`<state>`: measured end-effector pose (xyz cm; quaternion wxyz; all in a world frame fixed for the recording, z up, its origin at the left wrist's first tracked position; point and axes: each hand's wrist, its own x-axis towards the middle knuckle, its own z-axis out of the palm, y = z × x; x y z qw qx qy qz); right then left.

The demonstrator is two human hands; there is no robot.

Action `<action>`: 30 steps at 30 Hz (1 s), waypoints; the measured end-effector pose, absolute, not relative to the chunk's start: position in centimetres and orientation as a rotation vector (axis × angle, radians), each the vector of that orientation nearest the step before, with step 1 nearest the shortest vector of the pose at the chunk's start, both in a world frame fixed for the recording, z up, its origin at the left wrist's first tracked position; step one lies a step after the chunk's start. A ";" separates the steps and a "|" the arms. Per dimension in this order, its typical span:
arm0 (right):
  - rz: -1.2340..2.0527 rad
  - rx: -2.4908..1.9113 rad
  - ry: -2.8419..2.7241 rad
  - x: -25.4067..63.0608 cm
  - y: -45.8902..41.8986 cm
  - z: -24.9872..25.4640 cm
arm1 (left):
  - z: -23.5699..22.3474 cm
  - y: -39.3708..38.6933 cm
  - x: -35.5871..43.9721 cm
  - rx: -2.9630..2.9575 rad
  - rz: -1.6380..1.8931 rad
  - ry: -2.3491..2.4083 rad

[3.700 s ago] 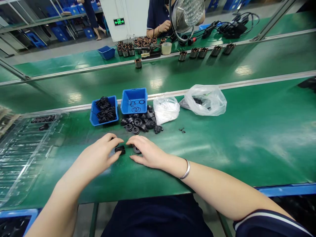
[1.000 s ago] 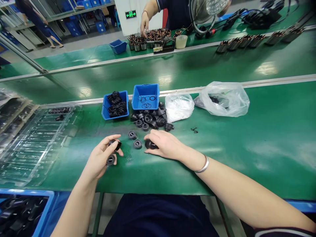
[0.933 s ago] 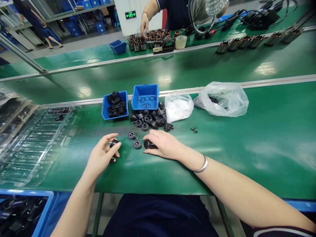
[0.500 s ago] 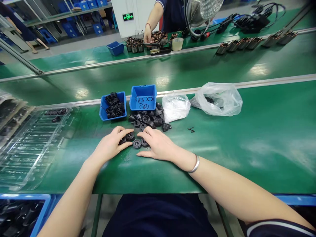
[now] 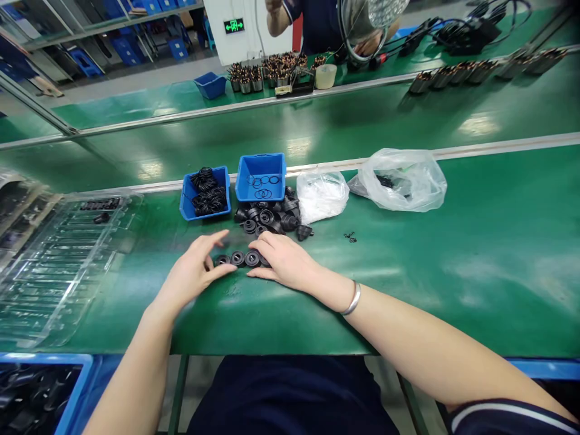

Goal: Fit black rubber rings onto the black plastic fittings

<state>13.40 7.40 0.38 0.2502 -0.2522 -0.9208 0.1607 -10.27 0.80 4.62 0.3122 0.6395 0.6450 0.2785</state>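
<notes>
Several black round plastic parts with ringed tops and centre holes (image 5: 238,258) stand in a line on the green table. At the line's left end my left hand (image 5: 194,266) has its index finger lifted and spread from the thumb, whose tip lies along the near side of the parts. My right hand (image 5: 287,261) is curled around the right end, fingers on the far side and thumb on the near side, partly hiding those parts. Just behind is a heap of similar black parts (image 5: 290,222).
Behind the heap stand a blue bin with black rings (image 5: 263,158) and a blue bin of bundled black rings (image 5: 182,208). Rightward lie a white-filled bag (image 5: 322,196), an open clear bag (image 5: 426,187) and tiny black rings (image 5: 350,237). Clear trays (image 5: 67,272) lie left. A co-worker (image 5: 317,27) is opposite.
The round parts have come into a straighter line. My left hand has shifted left and opened wider; my right hand has closed in on the parts. The co-worker's hand has left the copper-topped parts.
</notes>
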 end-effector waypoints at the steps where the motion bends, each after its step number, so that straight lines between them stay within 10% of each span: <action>1: 0.472 -0.688 -2.483 13.5 7.4 0.4 | 4.7 0.5 -10.5 1.444 0.931 1.674; 21: 0.639 -0.636 -2.423 14.4 7.5 0.2 | 6.3 -3.2 -12.7 0.522 1.467 1.317; 30: 0.632 -0.613 -2.441 14.5 7.5 0.1 | 3.2 -2.9 -12.5 1.082 1.408 1.535</action>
